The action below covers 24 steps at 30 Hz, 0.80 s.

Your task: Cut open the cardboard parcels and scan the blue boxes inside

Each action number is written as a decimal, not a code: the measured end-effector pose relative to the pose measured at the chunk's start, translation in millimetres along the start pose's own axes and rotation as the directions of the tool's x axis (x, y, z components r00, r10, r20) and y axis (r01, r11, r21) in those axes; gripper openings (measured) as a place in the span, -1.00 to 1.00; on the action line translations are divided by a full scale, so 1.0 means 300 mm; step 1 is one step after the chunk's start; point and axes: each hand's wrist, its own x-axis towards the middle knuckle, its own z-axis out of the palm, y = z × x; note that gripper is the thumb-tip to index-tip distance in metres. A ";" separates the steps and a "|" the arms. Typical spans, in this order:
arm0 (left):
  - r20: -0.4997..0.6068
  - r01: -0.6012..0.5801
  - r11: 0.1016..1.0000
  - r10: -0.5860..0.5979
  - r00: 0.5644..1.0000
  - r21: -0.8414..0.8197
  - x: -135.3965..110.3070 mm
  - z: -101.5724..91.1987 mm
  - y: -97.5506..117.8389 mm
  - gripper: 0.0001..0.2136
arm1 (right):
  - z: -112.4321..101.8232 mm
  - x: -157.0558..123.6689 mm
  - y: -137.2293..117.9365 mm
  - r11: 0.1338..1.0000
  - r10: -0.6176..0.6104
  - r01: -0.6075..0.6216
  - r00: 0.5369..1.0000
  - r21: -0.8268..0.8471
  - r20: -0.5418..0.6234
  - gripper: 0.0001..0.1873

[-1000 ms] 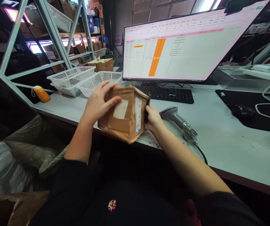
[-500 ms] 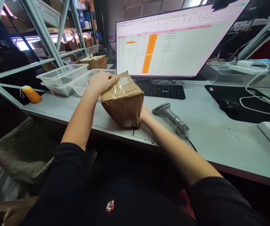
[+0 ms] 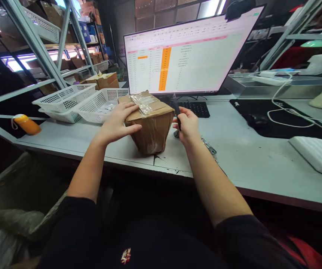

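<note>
A brown cardboard box (image 3: 152, 130), its top seam covered with clear tape, stands on the white desk in front of me. My left hand (image 3: 121, 121) holds its near left side, fingers over the top edge and thumb along the front face. Just right of the box, my right hand (image 3: 188, 123) is closed around a slim black box cutter (image 3: 178, 114), held upright with its tip level with the box top. Behind my right wrist lies a grey barcode scanner (image 3: 209, 147), partly hidden by the hand and forearm.
A monitor (image 3: 183, 63) and a black keyboard (image 3: 201, 109) stand behind the box. White plastic baskets (image 3: 99, 108) sit at the left, near an orange bottle (image 3: 27, 124). On the right are a black mat (image 3: 284, 127), a mouse (image 3: 257, 121) and white cables (image 3: 274, 101).
My right hand has come up from behind the box's right side with the box cutter showing. My left hand has slid lower on the near left edge, its thumb now along the front.
</note>
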 end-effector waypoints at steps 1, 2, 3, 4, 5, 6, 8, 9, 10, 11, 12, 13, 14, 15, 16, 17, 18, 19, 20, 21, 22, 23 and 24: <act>-0.045 -0.007 1.000 0.007 0.999 0.010 0.000 0.023 -0.001 -0.34 | -0.025 -0.027 -0.044 0.998 -0.061 0.060 0.998 -0.024 -0.001 -0.61; -0.082 -0.016 1.000 0.017 0.996 0.015 0.001 0.044 0.000 -0.38 | -0.050 -0.065 -0.089 0.989 -0.137 0.137 0.991 -0.063 0.006 -0.58; -0.115 -0.024 1.000 0.026 0.993 0.017 0.003 0.061 0.001 -0.42 | -0.074 -0.110 -0.132 0.968 -0.222 0.223 0.975 -0.117 0.023 -0.56; -0.148 -0.029 0.999 0.031 0.988 0.016 0.005 0.076 0.003 -0.45 | -0.096 -0.161 -0.172 0.932 -0.305 0.310 0.951 -0.186 0.054 -0.55; -0.183 -0.030 0.999 0.031 0.983 0.012 0.007 0.088 0.005 -0.47 | -0.114 -0.212 -0.207 0.881 -0.374 0.389 0.921 -0.268 0.108 -0.55; -0.221 -0.030 1.000 0.030 0.975 0.003 0.008 0.099 0.007 -0.49 | -0.128 -0.262 -0.235 0.815 -0.416 0.458 0.889 -0.356 0.191 -0.56; -0.305 -0.039 0.999 0.028 0.952 -0.029 0.010 0.121 0.008 -0.53 | -0.146 -0.340 -0.268 0.644 -0.407 0.569 0.821 -0.511 0.401 -0.60; -0.349 -0.048 0.998 0.029 0.937 -0.047 0.011 0.133 0.009 -0.56 | -0.150 -0.366 -0.274 0.555 -0.365 0.614 0.787 -0.562 0.498 -0.61; -0.388 -0.058 0.996 0.030 0.921 -0.063 0.012 0.146 0.011 -0.59 | -0.152 -0.382 -0.274 0.477 -0.320 0.647 0.758 -0.594 0.568 -0.61; -0.424 -0.068 0.995 0.030 0.905 -0.075 0.015 0.161 0.014 -0.63 | -0.151 -0.392 -0.270 0.421 -0.287 0.668 0.740 -0.614 0.608 -0.59; -0.458 -0.074 0.994 0.027 0.888 -0.085 0.018 0.176 0.018 -0.66 | -0.150 -0.395 -0.263 0.391 -0.268 0.677 0.732 -0.623 0.626 -0.56; -0.496 -0.076 0.993 0.020 0.868 -0.092 0.022 0.191 0.023 -0.70 | -0.147 -0.395 -0.256 0.386 -0.256 0.680 0.728 -0.623 0.636 -0.53; -0.532 -0.077 0.992 0.013 0.847 -0.100 0.027 0.205 0.030 -0.73 | -0.143 -0.392 -0.249 0.399 -0.252 0.681 0.725 -0.614 0.641 -0.49; -0.566 -0.084 0.991 0.008 0.825 -0.108 0.031 0.218 0.036 -0.75 | -0.139 -0.390 -0.244 0.417 -0.255 0.685 0.719 -0.597 0.647 -0.46; -0.595 -0.098 0.988 0.009 0.804 -0.117 0.035 0.228 0.043 -0.76 | -0.135 -0.387 -0.242 0.430 -0.259 0.694 0.708 -0.578 0.657 -0.46; -0.617 -0.117 0.985 0.014 0.787 -0.127 0.038 0.236 0.049 -0.76 | -0.130 -0.385 -0.242 0.434 -0.263 0.704 0.696 -0.562 0.668 -0.47; -0.631 -0.138 0.981 0.023 0.776 -0.134 0.041 0.242 0.053 -0.75 | -0.125 -0.385 -0.245 0.429 -0.267 0.712 0.687 -0.555 0.676 -0.50; -0.638 -0.153 0.979 0.030 0.770 -0.137 0.043 0.246 0.057 -0.74 | -0.119 -0.385 -0.250 0.417 -0.268 0.716 0.685 -0.560 0.677 -0.51; -0.641 -0.157 0.978 0.034 0.767 -0.136 0.044 0.248 0.058 -0.73 | -0.112 -0.387 -0.256 0.398 -0.266 0.716 0.688 -0.573 0.675 -0.51; -0.644 -0.152 0.980 0.032 0.764 -0.132 0.045 0.250 0.059 -0.71 | -0.104 -0.389 -0.261 0.375 -0.263 0.716 0.692 -0.589 0.672 -0.50; -0.646 -0.142 0.982 0.027 0.763 -0.126 0.045 0.251 0.059 -0.70 | -0.095 -0.392 -0.266 0.347 -0.262 0.716 0.694 -0.605 0.671 -0.49; -0.650 -0.134 0.984 0.023 0.760 -0.121 0.045 0.253 0.060 -0.69 | -0.086 -0.394 -0.270 0.315 -0.257 0.718 0.694 -0.620 0.673 -0.48; -0.655 -0.128 0.985 0.020 0.756 -0.117 0.045 0.255 0.061 -0.68 | -0.077 -0.397 -0.273 0.278 -0.250 0.721 0.693 -0.635 0.676 -0.48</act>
